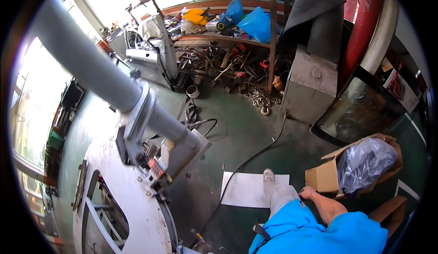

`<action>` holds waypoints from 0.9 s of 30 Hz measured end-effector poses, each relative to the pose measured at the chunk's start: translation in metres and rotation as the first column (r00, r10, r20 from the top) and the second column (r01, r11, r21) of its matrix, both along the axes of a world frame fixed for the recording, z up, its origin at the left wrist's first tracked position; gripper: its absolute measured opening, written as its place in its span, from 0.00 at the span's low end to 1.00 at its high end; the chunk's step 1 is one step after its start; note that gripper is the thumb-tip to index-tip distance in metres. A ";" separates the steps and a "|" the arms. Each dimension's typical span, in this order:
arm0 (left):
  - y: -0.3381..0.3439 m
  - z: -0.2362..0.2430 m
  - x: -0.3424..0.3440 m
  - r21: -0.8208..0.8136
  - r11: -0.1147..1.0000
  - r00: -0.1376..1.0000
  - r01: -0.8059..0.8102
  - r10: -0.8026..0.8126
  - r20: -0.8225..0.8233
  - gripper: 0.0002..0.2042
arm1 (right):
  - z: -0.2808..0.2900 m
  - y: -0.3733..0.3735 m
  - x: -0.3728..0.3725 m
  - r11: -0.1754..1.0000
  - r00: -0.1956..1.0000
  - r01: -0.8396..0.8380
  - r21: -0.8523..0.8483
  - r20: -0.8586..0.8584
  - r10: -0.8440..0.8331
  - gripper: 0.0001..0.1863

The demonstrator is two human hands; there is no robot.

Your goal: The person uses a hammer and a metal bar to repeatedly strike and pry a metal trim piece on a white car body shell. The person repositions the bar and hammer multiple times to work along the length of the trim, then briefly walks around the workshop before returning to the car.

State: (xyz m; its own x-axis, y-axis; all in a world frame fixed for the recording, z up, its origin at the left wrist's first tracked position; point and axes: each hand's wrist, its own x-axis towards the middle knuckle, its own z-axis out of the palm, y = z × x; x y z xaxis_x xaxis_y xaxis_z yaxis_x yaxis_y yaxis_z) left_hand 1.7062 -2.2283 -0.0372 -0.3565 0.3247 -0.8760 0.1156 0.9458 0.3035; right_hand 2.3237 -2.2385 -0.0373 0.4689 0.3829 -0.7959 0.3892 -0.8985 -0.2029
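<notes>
My right hand (308, 193) is curled beside my knee, just left of an open cardboard box (321, 179). Its fingers are closed, with something small and dark at them that I cannot make out. Crumpled grey translucent plastic (367, 160) bulges out of the box. My left hand does not show. Below me lies a white sheet (244, 190) on the green floor, with my shoe (268, 175) at its far edge. A black cable (244, 163) crosses the sheet.
At left a thick grey post (100, 67) rises over a white platform (141, 213) with a cut-out. Farther back are a metal cabinet (310, 78), a chain (261, 99), a car door (155, 53) and a cluttered rack (228, 38). A windshield (356, 106) leans at right.
</notes>
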 end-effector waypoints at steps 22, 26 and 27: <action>0.416 0.034 0.341 0.071 0.956 0.953 0.284 -0.290 0.087 0.24 | 0.059 0.340 0.261 0.739 0.749 0.636 0.221 -0.410 -0.521 0.09; 0.516 0.009 0.386 0.091 0.945 0.945 0.315 -0.321 0.060 0.22 | 0.035 0.433 0.301 0.764 0.777 0.602 0.233 -0.391 -0.493 0.09; 0.544 0.010 0.406 0.074 0.933 0.933 0.352 -0.356 0.045 0.21 | 0.032 0.449 0.315 0.758 0.771 0.614 0.220 -0.372 -0.517 0.09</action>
